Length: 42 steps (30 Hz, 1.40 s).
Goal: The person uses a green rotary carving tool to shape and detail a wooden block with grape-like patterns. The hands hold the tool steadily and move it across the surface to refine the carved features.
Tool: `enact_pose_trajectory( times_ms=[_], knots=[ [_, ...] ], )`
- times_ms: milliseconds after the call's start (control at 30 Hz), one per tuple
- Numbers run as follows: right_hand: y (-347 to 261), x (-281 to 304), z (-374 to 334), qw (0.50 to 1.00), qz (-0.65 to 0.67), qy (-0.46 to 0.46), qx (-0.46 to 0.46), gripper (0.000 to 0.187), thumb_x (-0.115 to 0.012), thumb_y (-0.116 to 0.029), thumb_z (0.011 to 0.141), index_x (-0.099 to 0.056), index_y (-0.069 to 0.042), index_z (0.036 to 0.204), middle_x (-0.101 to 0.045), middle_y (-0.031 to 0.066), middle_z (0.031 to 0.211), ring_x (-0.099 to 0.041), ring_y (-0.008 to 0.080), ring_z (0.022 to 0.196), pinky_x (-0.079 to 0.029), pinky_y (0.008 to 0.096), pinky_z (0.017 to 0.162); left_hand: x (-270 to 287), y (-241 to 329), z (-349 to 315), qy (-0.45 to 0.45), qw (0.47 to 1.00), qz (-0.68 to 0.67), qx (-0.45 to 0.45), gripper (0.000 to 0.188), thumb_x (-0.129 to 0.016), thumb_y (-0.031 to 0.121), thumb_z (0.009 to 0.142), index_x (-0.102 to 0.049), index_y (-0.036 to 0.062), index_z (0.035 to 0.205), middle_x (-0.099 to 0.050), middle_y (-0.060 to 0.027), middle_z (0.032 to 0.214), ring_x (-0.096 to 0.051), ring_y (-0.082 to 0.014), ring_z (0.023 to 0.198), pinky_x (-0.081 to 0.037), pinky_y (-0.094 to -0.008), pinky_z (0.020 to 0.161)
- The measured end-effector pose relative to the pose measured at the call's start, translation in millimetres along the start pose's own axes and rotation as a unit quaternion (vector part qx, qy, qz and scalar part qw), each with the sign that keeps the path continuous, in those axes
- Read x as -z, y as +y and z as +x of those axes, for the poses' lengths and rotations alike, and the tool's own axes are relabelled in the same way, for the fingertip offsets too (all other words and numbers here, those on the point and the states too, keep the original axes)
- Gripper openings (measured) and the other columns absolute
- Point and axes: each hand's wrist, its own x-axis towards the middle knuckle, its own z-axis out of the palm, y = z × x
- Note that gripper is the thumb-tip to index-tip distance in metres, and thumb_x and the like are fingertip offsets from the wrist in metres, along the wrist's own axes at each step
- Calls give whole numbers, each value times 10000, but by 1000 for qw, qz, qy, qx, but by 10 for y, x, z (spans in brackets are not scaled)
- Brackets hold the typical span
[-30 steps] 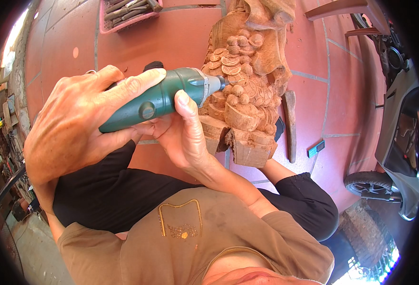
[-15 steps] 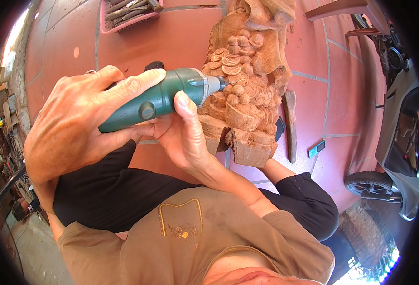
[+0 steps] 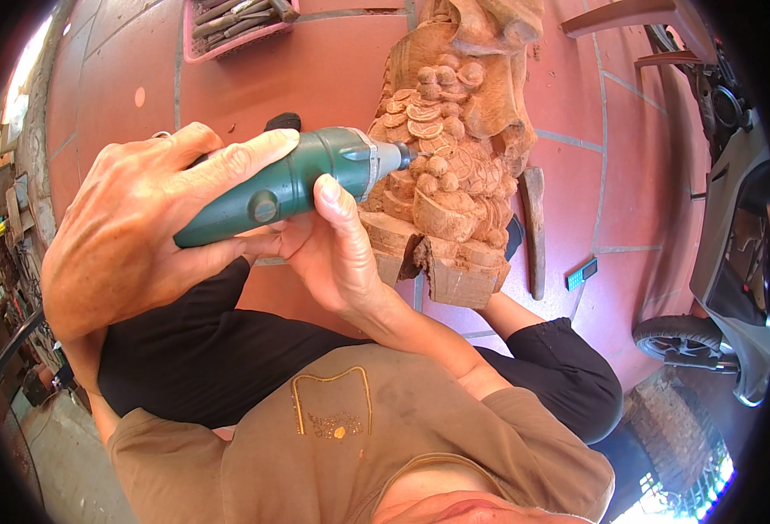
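My left hand [image 3: 131,231] wraps round the body of a green rotary tool [image 3: 293,179], its thumb and fingers along the casing. My right hand [image 3: 337,240] grips the same tool from below, nearer its grey nose, with the thumb raised against the side. The nose points right at a wooden carving [image 3: 455,166] of stacked coins, round balls and a boat-shaped piece. A thin bit reaches toward the coins; whether it touches the wood I cannot tell. The carving's rough, split base lies nearest me.
A pink basket [image 3: 243,42] of hand tools stands at the far left on the red tiles [image 3: 315,79]. Right of the carving lie a wooden stick [image 3: 533,231] and a small blue phone [image 3: 581,274]. A motorbike [image 3: 734,262] stands at the right edge, by a brown chair [image 3: 638,22].
The rotary tool and both hands have shifted slightly left, drawing the nose back a little from the carving. The carving has stayed in place.
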Motion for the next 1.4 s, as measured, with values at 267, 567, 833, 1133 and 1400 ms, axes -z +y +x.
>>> enact_pose_trajectory(
  times_ms=[267, 567, 833, 1133, 1400],
  knots=[
    [-6, -91, 18, 995, -71, 65, 5, 685, -602, -544, 961, -409, -106, 1450, -589, 132, 1348, -603, 311, 1253, -566, 572, 970, -10, 7, 9, -2, 1000, 6, 3, 737, -835, 163, 669, -610, 58, 1363, -660, -129, 927, -655, -317, 791, -520, -404, 705],
    [-11, -93, 20, 994, -68, 81, 3, 674, -604, -542, 960, -425, -107, 1443, -597, 125, 1334, -613, 298, 1234, -562, 563, 969, -13, 21, 11, -5, 1000, 18, 9, 739, -829, 151, 670, -604, 62, 1369, -661, -127, 942, -655, -323, 803, -516, -411, 705],
    [-27, -86, 30, 997, -44, 56, 5, 593, -612, -482, 975, -447, -109, 1405, -618, 90, 1244, -625, 269, 1186, -565, 564, 960, -31, 0, 17, 2, 1000, 2, 3, 744, -844, 171, 674, -601, 55, 1368, -660, -132, 936, -661, -325, 806, -522, -412, 712],
    [-45, -100, 48, 999, 1, 41, 7, 496, -609, -388, 1007, -441, -98, 1373, -595, 102, 1265, -615, 287, 1194, -568, 554, 946, -33, -3, 23, 6, 1000, 9, 1, 749, -858, 229, 686, -602, 60, 1369, -636, -131, 888, -651, -326, 769, -516, -414, 692],
    [-31, -51, 64, 999, -7, 38, 5, 513, -615, -402, 1001, -436, -102, 1378, -599, 110, 1247, -623, 282, 1175, -571, 550, 941, -50, -18, 20, 11, 1000, 10, 1, 748, -860, 233, 687, -602, 61, 1368, -619, -134, 863, -644, -332, 752, -511, -417, 678]
  ],
)
